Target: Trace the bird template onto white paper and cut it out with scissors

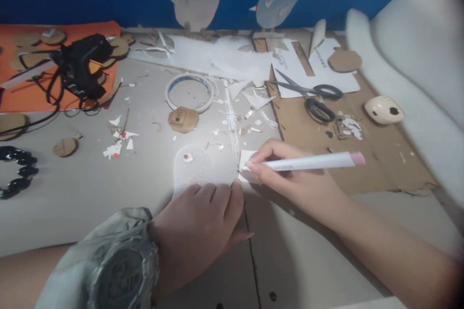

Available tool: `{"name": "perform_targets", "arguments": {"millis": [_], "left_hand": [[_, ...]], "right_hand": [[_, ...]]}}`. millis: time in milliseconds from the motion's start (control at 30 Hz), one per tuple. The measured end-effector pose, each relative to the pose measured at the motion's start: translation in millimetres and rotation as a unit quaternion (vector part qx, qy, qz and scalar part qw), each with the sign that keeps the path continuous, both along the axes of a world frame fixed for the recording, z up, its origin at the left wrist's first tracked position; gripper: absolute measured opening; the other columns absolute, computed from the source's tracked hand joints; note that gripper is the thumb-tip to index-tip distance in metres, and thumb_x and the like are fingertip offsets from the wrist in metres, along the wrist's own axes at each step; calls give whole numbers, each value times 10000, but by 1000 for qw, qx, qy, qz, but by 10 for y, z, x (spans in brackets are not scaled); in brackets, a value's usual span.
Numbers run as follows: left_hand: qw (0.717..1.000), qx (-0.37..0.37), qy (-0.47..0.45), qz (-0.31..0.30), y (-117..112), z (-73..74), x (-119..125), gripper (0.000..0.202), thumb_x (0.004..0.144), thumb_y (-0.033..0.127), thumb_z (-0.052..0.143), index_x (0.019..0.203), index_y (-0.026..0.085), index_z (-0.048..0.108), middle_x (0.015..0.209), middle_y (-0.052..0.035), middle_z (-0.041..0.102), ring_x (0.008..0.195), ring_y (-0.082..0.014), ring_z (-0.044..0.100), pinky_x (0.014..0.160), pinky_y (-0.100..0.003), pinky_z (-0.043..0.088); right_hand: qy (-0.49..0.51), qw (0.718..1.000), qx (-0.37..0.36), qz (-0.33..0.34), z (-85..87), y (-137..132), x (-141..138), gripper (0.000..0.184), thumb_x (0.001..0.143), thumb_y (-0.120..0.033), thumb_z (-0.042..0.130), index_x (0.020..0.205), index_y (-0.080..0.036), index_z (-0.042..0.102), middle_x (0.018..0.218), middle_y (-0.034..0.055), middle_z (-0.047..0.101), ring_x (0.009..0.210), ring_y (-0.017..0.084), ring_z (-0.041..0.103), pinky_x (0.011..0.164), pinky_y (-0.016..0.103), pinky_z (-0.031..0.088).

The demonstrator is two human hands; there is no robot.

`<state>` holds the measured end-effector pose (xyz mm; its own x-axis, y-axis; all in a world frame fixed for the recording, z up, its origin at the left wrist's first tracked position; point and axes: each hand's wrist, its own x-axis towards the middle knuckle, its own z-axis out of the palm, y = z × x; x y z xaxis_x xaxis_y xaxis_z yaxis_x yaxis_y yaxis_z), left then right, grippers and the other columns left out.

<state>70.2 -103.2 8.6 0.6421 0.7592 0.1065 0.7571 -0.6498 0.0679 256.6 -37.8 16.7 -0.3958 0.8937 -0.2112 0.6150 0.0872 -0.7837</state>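
My right hand (302,190) grips a white marker pen (319,161) with a pink end. The pen's tip is by the fingertips, over a small piece of white paper (248,177). My left hand (203,219), palm down with fingers curled together, lies over the lower part of a white foam cutout (194,170). A round paper eye (187,157) sits on that cutout. What is under the left palm is hidden. A wristwatch (121,270) is on my left wrist.
Black-handled scissors (319,91) lie on cardboard (300,140) at the right, near a white correction-tape-like case (384,109). A tape roll (190,92) and paper scraps lie ahead. Two bird cutouts (195,9) stand at the back. A black glue gun (83,65) rests on orange paper (10,91).
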Motion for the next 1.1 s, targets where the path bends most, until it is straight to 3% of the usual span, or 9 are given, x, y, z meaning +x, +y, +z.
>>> {"name": "perform_targets", "arguments": {"millis": [633,867,967,1100], "left_hand": [[999,31,6,-1,4,-16,4,449,850,451,485,1080,71,547,767,-49,609,624,-176,567,498,-310,432],[999,45,27,7,-9,4,12,435,901,436,389,1094,85,558,754,-58,628,610,-162,568,525,-298,441],[998,56,38,4,-12,-27,-2,444,911,445,359,1114,99,550,798,-67,638,651,-159,572,560,-291,450],[997,74,33,-2,-17,-71,-18,425,914,423,362,1111,97,550,803,-61,637,669,-158,564,574,-285,437]], "right_hand": [[-1,1000,3,-26,-14,19,-6,165,824,-354,556,724,-224,531,684,-19,572,654,149,525,560,240,385],[68,995,2,-74,66,-32,140,260,880,-344,465,659,-212,430,541,-53,440,487,107,410,474,232,317],[25,998,-32,-46,72,-41,148,234,880,-323,459,678,-208,433,550,-56,427,515,111,418,485,226,317],[22,999,-18,-22,101,21,93,133,878,-276,456,769,-213,498,684,-33,536,630,130,503,577,237,375]]}}
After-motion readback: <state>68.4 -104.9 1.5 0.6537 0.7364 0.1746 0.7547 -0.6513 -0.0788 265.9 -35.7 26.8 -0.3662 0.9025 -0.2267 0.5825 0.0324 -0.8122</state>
